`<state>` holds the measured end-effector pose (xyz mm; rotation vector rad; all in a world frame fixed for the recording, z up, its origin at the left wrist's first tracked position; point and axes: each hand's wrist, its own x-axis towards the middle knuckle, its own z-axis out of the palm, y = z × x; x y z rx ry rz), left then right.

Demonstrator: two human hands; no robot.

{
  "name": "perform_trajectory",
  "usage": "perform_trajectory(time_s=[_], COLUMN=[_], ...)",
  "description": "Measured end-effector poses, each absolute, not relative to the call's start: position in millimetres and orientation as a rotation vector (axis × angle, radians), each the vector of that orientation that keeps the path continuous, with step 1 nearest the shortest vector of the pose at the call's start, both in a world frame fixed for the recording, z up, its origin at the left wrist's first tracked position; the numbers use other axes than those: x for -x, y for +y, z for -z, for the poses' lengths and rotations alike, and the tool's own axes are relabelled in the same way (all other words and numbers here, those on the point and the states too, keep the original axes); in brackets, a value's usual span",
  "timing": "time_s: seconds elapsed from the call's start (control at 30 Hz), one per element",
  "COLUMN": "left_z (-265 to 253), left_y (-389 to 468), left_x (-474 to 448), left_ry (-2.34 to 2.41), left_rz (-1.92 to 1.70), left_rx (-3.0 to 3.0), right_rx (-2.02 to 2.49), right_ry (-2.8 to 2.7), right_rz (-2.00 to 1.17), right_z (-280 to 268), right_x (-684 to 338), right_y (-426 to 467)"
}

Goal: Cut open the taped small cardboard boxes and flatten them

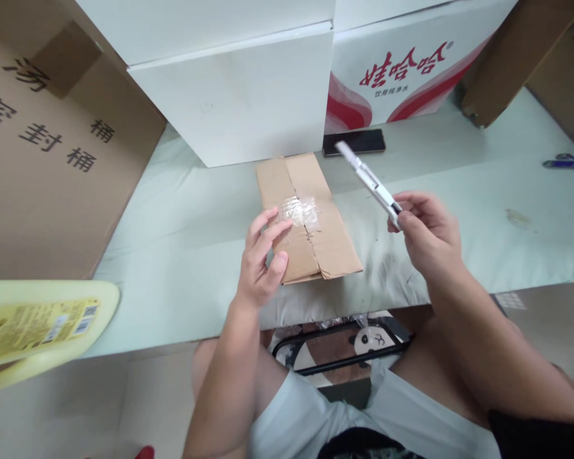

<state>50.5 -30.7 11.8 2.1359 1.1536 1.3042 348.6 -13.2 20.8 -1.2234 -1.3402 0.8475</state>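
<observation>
A small brown cardboard box (329, 239) lies on the pale green cloth, with a crumpled patch of clear tape (310, 213) across its middle seam. My left hand (262, 258) rests on the box's left side, fingers bent and apart, with fingertips near the tape. Off to the right of the box, my right hand (430, 233) is closed around a white utility knife (374, 186). The knife is raised and points up and to the left, with its slightly blurred tip apart from the box.
White cartons (249, 95) and a red-and-white carton (402, 76) stand behind, with a black phone (356, 142) before them. A large cardboard carton (43, 166) is at left, above a yellow container (52, 319). Far right lies a small blue-purple object (562, 162).
</observation>
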Motion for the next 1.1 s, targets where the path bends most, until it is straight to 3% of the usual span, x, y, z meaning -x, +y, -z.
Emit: perform_trajectory(time_s=[0.43,0.67,1.1], left_z=[-11,-11,-13], left_y=[-31,-31,-30], left_x=[-50,-48,-48], left_ry=[1.142,1.214,1.2], left_rz=[-1.314,-1.275,-1.288], left_rx=[-2.134,-2.187,-2.196], right_rx=[1.508,1.517,1.57], right_ry=[-1.322,-1.155,-1.242], right_rz=[-0.84,-1.165,-1.245], right_z=[-25,-18,-19], right_x=[-344,-359,-378], right_y=[-13,-6,-4])
